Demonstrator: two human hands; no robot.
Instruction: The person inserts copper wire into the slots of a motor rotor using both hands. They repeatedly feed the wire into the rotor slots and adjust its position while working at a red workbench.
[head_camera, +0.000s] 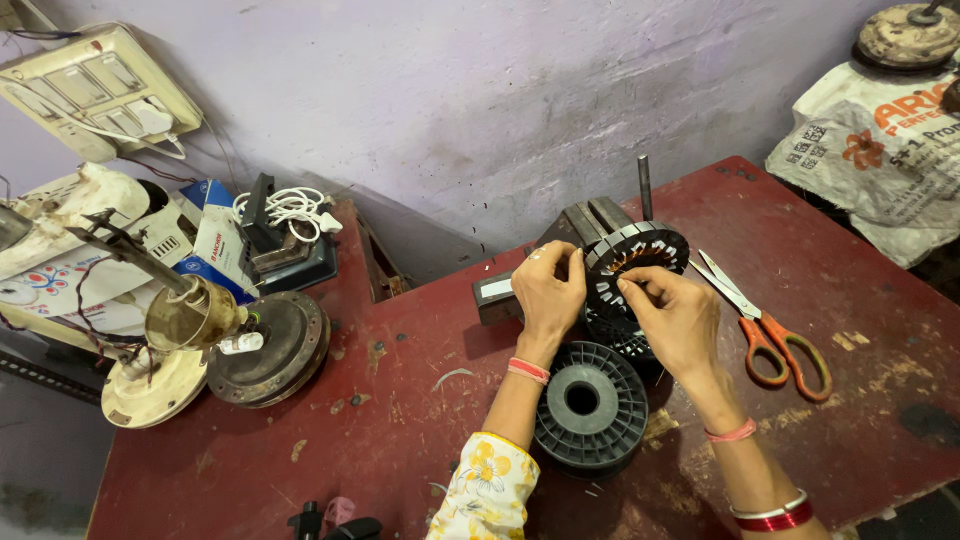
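The floral sleeve (484, 487) sits nearest, on the left arm above the red surface (400, 420). Beyond it lies a black empty spool (590, 403), just in front of the slotted motor stator (632, 262). The left hand (548, 290) curls closed against the stator's rim, steadying it; the right hand (675, 318) pinches something fine at a slot. Keeping the core braced and feeding slot by slot seems wise. Orange scissors (770, 335) lie beside.

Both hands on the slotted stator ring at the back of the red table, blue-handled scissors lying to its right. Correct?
Not quite: the scissors have orange handles, not blue. The head view shows it. The rest holds: left hand and right hand are on the stator ring, on the red table.
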